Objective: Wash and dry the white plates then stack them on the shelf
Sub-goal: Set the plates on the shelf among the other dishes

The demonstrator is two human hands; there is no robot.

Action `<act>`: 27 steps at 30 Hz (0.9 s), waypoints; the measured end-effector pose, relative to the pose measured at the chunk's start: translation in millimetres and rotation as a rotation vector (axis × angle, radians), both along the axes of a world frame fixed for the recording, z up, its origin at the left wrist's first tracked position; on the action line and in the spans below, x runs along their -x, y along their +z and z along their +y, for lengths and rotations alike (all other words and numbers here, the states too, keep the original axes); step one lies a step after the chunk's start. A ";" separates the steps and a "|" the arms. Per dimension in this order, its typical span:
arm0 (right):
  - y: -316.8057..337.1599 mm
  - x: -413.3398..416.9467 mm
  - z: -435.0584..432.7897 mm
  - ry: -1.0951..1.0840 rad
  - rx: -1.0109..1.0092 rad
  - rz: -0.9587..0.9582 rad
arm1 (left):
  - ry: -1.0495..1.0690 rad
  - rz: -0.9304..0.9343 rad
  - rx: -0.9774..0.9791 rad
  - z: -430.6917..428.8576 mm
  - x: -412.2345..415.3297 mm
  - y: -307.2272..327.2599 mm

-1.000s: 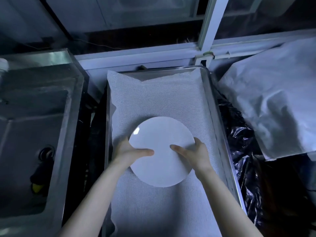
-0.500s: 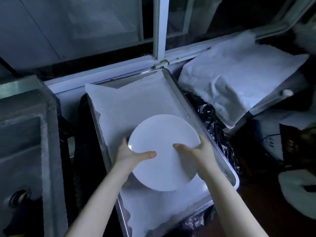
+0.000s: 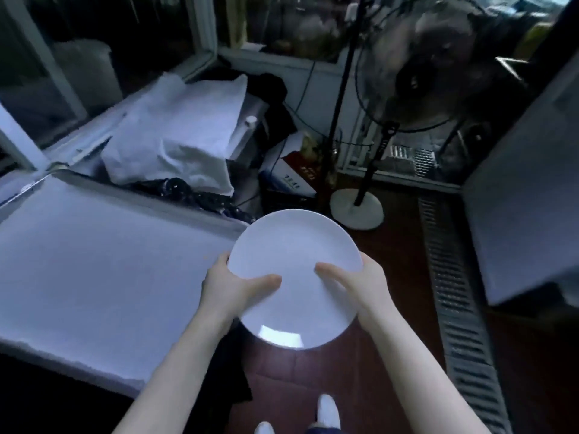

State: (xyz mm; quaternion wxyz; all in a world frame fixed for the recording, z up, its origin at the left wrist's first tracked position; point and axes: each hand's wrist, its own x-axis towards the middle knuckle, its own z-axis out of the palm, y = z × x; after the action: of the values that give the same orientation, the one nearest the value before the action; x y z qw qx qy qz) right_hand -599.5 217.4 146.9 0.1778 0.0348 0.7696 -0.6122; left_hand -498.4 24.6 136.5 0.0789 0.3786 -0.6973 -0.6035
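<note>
Over the tiled floor (image 3: 394, 355) beside the cloth-covered bench (image 3: 94, 261), the white plate (image 3: 294, 242) is gripped at opposite rims by the left hand (image 3: 228, 286) and right hand (image 3: 360, 283); seemingly mid-carry; next, locating the shelf, not in view.

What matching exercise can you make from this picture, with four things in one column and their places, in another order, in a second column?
Things
1. white plate
2. standing fan
3. cloth-lined tray
4. floor grate

Places
A. flat in the floor, along the right side
B. in the air, gripped by the left hand and the right hand
C. at the left of the view
D. upright on the floor beyond the plate, upper right

Pairs: 1-B, 2-D, 3-C, 4-A
</note>
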 end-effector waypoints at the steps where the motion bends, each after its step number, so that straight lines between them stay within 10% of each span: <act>1: 2.4 -2.9 27.1 -0.062 0.004 0.016 | -0.060 0.003 0.011 21.8 10.0 3.4; 27: 14.0 -236.0 753.8 -1.464 0.030 0.062 | -1.544 0.049 0.032 831.1 47.0 24.8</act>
State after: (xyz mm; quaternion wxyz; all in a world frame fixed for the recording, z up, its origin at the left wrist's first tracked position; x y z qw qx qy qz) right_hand -363.5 971.2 160.9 -0.2984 0.5203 0.5457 -0.5853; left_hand -545.3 855.7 161.3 -0.3437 -0.2295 -0.7704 -0.4855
